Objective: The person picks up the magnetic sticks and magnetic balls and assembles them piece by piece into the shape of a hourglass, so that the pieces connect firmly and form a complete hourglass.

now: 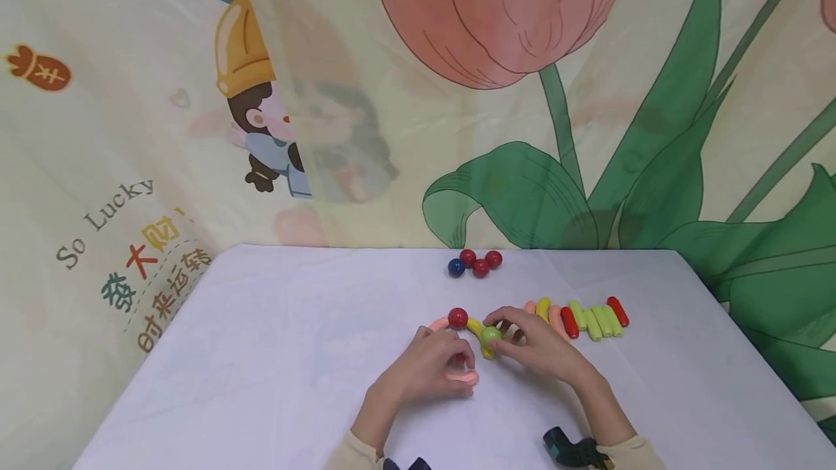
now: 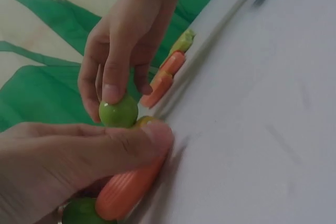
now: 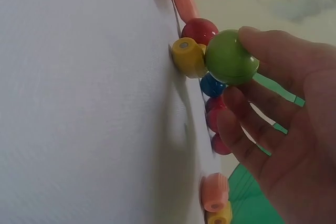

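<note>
My right hand [image 1: 545, 347] pinches a glossy green ball [image 3: 231, 56] between thumb and fingers, against a yellow stick [image 3: 189, 56]. With thumb and curled fingers, my left hand [image 1: 431, 365] holds a pink stick [image 2: 131, 184] with a grooved surface, low over the table. Beyond the left fingers, a red ball [image 1: 458, 318] sits between another pink stick [image 1: 439, 324] and the upper yellow stick [image 1: 474, 326]. In the left wrist view a second green ball [image 2: 86, 211] shows at the pink stick's near end, partly hidden by my left hand.
A white-covered table [image 1: 261, 354] meets a printed cloth backdrop [image 1: 366, 93]. One blue ball [image 1: 456, 268] and several red balls [image 1: 480, 268] are grouped at its far edge. To the right, pink, yellow, red and green sticks [image 1: 593, 325] form a row, partly behind my right hand.
</note>
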A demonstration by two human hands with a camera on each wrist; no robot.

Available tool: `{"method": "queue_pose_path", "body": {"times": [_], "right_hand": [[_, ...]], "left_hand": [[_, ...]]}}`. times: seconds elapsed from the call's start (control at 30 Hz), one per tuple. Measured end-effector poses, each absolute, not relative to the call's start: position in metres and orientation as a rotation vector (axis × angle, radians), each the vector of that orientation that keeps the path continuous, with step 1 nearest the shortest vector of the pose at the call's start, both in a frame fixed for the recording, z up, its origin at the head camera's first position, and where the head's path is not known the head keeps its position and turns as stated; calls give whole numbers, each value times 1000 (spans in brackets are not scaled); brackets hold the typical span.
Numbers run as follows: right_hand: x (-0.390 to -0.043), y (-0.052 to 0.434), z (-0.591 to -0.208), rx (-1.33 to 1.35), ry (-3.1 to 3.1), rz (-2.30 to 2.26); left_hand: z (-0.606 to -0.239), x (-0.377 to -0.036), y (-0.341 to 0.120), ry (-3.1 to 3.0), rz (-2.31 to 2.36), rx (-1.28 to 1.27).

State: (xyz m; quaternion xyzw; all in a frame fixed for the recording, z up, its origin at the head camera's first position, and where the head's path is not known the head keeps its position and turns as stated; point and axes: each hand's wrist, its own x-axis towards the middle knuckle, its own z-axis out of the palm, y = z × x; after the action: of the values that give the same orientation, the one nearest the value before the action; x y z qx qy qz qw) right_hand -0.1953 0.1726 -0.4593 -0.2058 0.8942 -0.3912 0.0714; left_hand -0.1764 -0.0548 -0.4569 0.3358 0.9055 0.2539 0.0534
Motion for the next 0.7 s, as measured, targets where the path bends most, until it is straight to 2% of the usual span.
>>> {"method": "queue_pose_path", "body": {"times": [0.13, 0.7], "right_hand": [[-195, 171, -460, -606, 2664, -1183], [-192, 169, -459, -682, 2627, -1202]], "left_hand": [[-458, -178, -55, 2717, 792, 941], [-460, -182, -65, 2792, 853, 1009]]}}
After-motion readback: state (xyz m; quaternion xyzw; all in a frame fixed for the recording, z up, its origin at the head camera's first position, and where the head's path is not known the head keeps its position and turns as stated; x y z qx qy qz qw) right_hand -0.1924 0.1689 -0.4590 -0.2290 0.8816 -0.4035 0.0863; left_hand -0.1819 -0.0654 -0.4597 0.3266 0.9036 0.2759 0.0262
